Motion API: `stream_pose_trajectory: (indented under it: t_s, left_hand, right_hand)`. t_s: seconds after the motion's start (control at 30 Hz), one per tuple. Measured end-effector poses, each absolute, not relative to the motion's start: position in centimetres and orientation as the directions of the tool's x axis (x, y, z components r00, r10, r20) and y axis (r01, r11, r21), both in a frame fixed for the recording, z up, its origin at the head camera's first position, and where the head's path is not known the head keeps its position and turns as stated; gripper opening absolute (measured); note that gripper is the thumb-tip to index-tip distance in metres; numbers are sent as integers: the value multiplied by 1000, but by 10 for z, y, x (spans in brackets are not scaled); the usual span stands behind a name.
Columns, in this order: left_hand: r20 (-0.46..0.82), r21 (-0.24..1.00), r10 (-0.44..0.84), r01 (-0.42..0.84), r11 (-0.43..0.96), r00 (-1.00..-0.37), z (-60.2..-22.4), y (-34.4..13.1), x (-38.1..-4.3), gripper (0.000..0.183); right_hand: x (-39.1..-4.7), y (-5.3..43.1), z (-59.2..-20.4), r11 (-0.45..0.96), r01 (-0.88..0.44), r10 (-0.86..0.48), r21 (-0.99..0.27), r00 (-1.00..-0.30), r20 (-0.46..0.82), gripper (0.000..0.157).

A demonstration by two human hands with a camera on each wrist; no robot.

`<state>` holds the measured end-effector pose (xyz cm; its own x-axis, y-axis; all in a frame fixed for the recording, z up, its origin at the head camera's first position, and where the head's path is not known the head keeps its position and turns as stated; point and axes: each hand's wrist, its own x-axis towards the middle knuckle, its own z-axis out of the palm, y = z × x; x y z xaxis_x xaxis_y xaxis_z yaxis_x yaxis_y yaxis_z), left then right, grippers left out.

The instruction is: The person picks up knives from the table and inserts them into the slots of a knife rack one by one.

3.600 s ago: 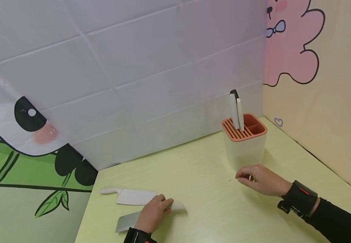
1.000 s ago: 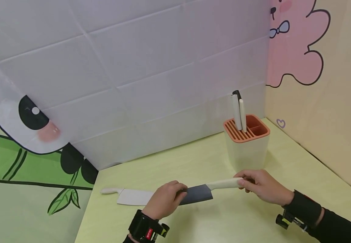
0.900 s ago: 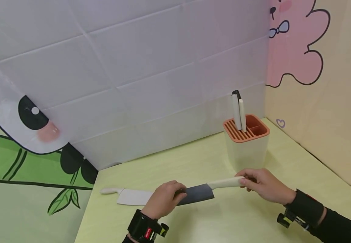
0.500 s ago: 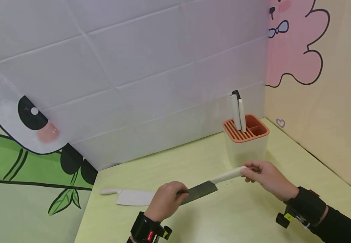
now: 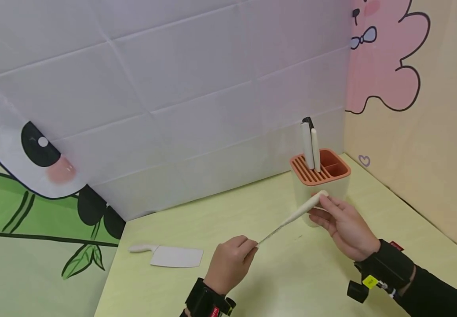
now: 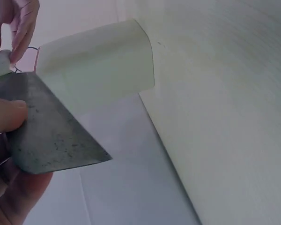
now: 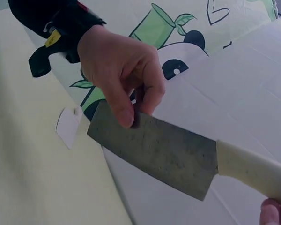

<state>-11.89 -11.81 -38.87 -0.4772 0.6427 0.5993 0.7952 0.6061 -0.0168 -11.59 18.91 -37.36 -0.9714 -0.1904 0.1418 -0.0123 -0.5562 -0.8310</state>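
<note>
A cleaver with a dark grey, speckled blade (image 7: 154, 152) and a cream handle (image 5: 301, 211) is held above the table, stretched between both hands. My left hand (image 5: 231, 264) pinches the blade near its far end, thumb on one face and fingers behind, as the left wrist view shows. My right hand (image 5: 347, 226) holds the butt of the handle with thumb and fingers, in front of the knife holder (image 5: 339, 189). In the head view the blade is seen nearly edge-on, handle end higher. A second cleaver (image 5: 177, 256), pale with a white handle, lies flat on the table at left.
The white knife holder has an orange slotted top with open compartments. Two white-handled pieces (image 5: 307, 147) and a black-tipped one (image 5: 308, 121) stand in its slots. Behind the pale yellow table (image 5: 220, 211) rises a grey wall (image 5: 212, 110), with a cream wall (image 5: 418, 167) at right.
Earlier my left hand gripped the dark cleaver by its handle, low over the table. Now the left pinches the blade and the right has the handle, raised toward the holder, blade turned edge-on.
</note>
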Motion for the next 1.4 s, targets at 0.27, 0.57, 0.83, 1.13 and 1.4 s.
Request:
stream_pose_trajectory:
  t_s: [0.27,0.57,0.83,1.13,1.4]
  left_hand:
    - [671,-182,665,796,577,-328,-392,-102,-117,11]
    - [653,-188,663,769,611,-367,-398,-91,-114,10]
    - [691,-196,649,782,592,-318,-405,-90,-114,26]
    - [689,-137,632,792,595,-356,-412,-92,-114,33]
    - [648,-94,629,776,624,-428,-417,-94,-112,35]
  right_hand:
    - [-112,172,-357,-549,-131,-36,-825,-983,180,65]
    - [-118,158,-355,-450,-207,-42,-869,-967,252,64]
    - [-119,153,-357,-394,-209,-67,-895,-965,255,59]
    - [-120,151,-360,-396,-223,-60,-891,-962,268,62]
    - [-121,155,-358,-383,-251,-64,-889,-953,296,63]
